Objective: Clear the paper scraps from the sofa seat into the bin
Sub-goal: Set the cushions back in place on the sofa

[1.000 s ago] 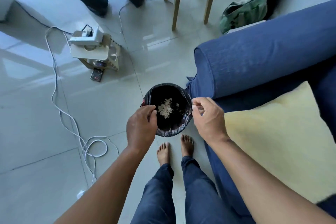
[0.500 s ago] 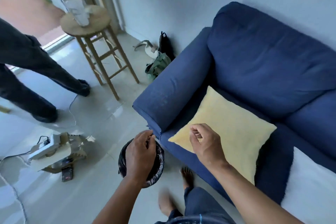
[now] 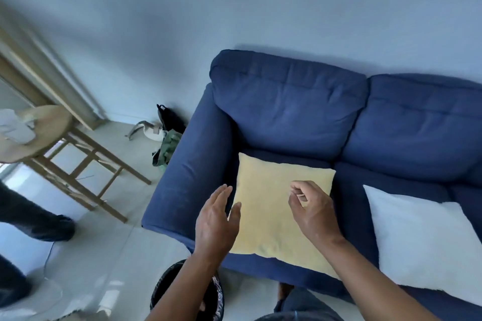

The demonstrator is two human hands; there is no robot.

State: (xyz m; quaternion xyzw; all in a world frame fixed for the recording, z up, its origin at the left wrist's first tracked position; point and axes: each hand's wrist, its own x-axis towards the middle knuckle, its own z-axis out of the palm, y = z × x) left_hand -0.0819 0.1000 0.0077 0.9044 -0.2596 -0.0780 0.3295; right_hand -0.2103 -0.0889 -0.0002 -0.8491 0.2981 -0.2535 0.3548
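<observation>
The blue sofa [image 3: 287, 112] fills the right half of the head view. A yellow cushion [image 3: 268, 216] and a white cushion [image 3: 422, 242] lie on its seat [image 3: 391, 180]. I see no paper scraps on the bare seat fabric. My left hand [image 3: 216, 221] hovers flat with straight fingers over the cushion's left edge, beside the armrest [image 3: 187, 177]. Above the yellow cushion, my right hand [image 3: 310, 206] has its fingers curled toward the thumb, with nothing visible in it. The black-lined bin [image 3: 161, 286] stands on the floor at the bottom, partly hidden by my left forearm.
A wooden stool [image 3: 52, 125] with a white object on top stands at the left. Bags [image 3: 167, 148] lie on the floor by the sofa's armrest. Another person's dark legs and shoes [image 3: 39, 221] are at the far left. My knees show at the bottom edge.
The view lifted from the bin to the sofa. My left hand let go of the bin's rim and rose open toward the cushion. My right hand moved over the yellow cushion.
</observation>
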